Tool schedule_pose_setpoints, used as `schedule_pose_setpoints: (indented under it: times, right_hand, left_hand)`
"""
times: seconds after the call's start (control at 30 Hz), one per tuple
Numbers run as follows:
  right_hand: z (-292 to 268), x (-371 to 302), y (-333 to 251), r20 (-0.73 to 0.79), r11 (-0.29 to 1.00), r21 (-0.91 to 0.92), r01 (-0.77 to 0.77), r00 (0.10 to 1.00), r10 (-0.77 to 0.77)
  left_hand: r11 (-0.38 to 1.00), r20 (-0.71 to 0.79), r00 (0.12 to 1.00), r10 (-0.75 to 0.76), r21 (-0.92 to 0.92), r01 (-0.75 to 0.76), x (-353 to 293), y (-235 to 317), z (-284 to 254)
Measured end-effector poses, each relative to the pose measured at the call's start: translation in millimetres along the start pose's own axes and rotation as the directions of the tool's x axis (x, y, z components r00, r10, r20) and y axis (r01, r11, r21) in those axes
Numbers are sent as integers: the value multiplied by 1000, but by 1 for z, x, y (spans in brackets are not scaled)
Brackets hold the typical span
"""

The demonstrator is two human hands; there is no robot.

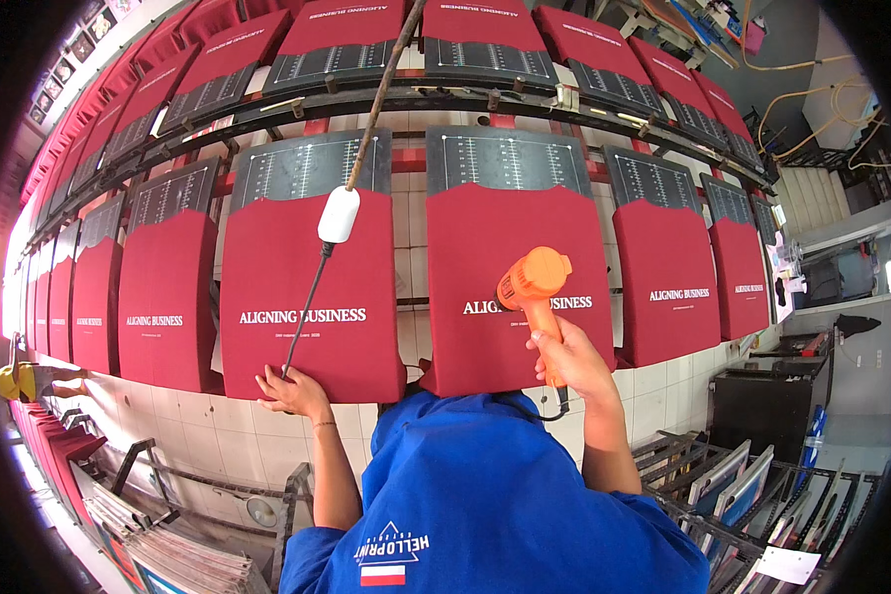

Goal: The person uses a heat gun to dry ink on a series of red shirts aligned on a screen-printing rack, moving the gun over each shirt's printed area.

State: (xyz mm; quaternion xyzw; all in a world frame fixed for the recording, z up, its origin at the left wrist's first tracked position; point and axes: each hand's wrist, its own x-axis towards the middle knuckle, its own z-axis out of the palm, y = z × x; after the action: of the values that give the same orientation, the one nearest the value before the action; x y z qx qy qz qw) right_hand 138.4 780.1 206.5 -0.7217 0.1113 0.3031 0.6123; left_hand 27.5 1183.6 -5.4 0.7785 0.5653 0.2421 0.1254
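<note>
My right hand (576, 360) is wrapped round the handle of an orange heat gun (537, 277). The gun is above the white print on a red shirt (505, 233), which is stretched over a dark board. A black cord shows beneath that hand. My left hand (297, 394), fingers spread, is at the near edge of a neighbouring red shirt (307, 257). Another black cord (308, 307) runs down to its fingertips from a white plug connector (339, 215); whether the fingers touch this cord is unclear. The connector hangs on a brown rod or cable (371, 129).
Red shirts on ruled dark boards (510, 158) form long rows, with a metal rail (416, 99) between them. Racks of frames (733, 495) stand behind on the right, stacked frames (183, 554) on the left. Another person (35, 381) is at far left.
</note>
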Motion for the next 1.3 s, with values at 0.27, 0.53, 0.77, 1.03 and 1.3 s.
schedule_pose_setpoints:
  times: [0.27, 0.53, 0.77, 1.03, 1.3]
  right_hand:
    - [3, 1, -5, 55, 999, -23, -42, 998, 44]
    - [6, 5, -7, 88, 998, -37, -43, 995, 46]
    - [12, 6, -9, 93, 999, 8, -49, 994, 48]
    - [16, 8, -11, 112, 999, -4, -46, 993, 46]
    - [25, 11, -5, 107, 1000, 10, 10, 994, -11]
  left_hand:
    - [1000, 7, 1000, 1, -15, -1, 0, 0, 0]
    - [1000, 21, 999, -29, -8, 29, 1, -1, 1]
    - [1000, 9, 1000, -3, 11, 3, 1, -6, 5]
    - [1000, 33, 999, -2, 15, 1, 0, 0, 0]
    - [1000, 31, 1000, -1, 16, 1, 1, 1, -2]
